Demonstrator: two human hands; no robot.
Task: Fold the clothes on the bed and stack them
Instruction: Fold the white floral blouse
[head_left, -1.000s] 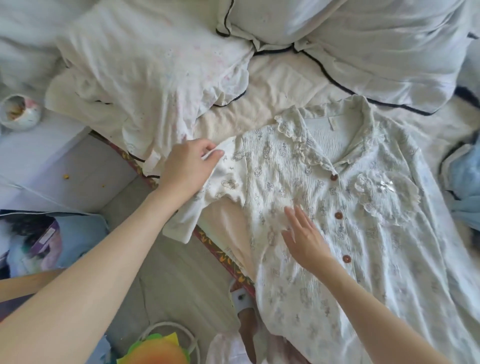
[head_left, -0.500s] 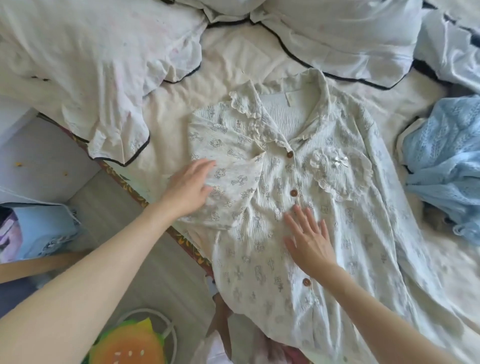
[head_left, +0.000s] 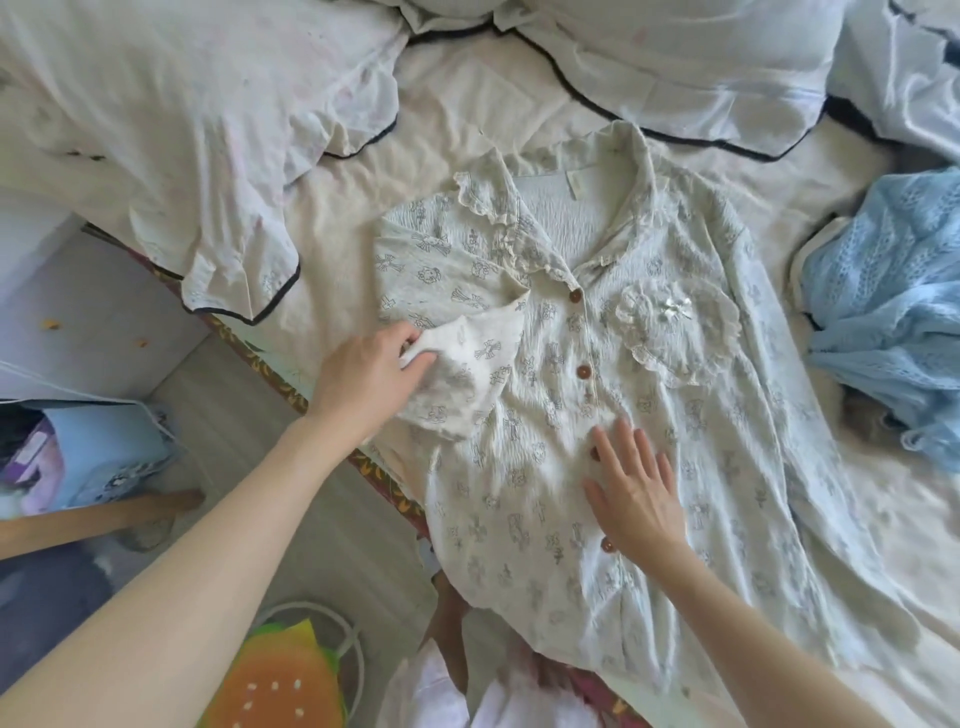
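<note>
Left hand (head_left: 366, 382) pinches the cream printed button-up pyjama shirt (head_left: 597, 415)'s sleeve cuff (head_left: 467, 374) at 9 o'clock, right hand (head_left: 636, 486) flat w/ fingers spread at 6, so imo the thin crinkly fabric could bunch or slide off the bed edge.

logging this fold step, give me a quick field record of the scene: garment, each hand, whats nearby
garment: printed button-front shirt, spread front-up on the bed
sleeve: shirt's sleeve folded in across the chest
left hand: left hand pinches the sleeve cuff
right hand: right hand flat on the shirt by the buttons
nearby: blue knit garment unfolded at the right; pillows above
</note>
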